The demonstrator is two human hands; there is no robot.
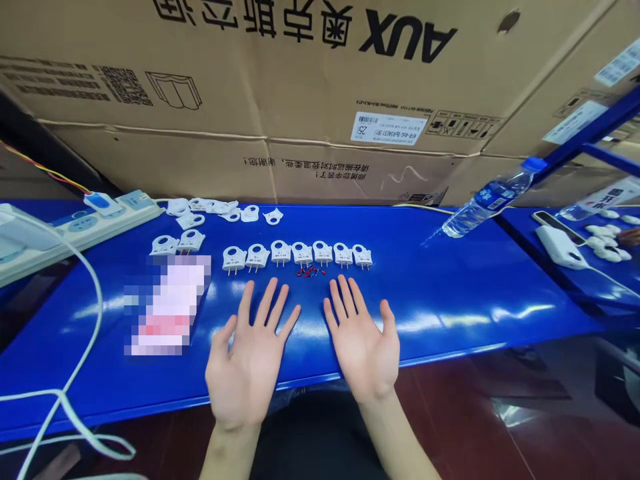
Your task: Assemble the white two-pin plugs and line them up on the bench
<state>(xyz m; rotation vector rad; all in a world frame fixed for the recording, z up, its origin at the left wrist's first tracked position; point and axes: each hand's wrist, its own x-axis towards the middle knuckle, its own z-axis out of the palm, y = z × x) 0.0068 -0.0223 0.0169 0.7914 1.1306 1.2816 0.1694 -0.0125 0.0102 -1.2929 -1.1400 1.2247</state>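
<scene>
My left hand (250,360) is palm up with its fingers spread, holding nothing. To its right, my right hand (363,347) is likewise palm up and open, with nothing in it. Beyond my fingertips stands a row of several white two-pin plug pieces (302,253), each with a ring-shaped hole and its prongs towards me. Just in front of the row's middle lies a small cluster of red and black parts (310,271), too small to name. Two more white plug pieces (191,241) sit at the left, and several loose white ring-shaped parts (250,213) lie at the back.
The blue tabletop (450,287) ends just under my hands. At the left are a power strip (125,210), a white cable (95,327) and a pixelated flat object (175,300). A water bottle (487,200) leans at the right. Cardboard boxes (200,147) stand behind.
</scene>
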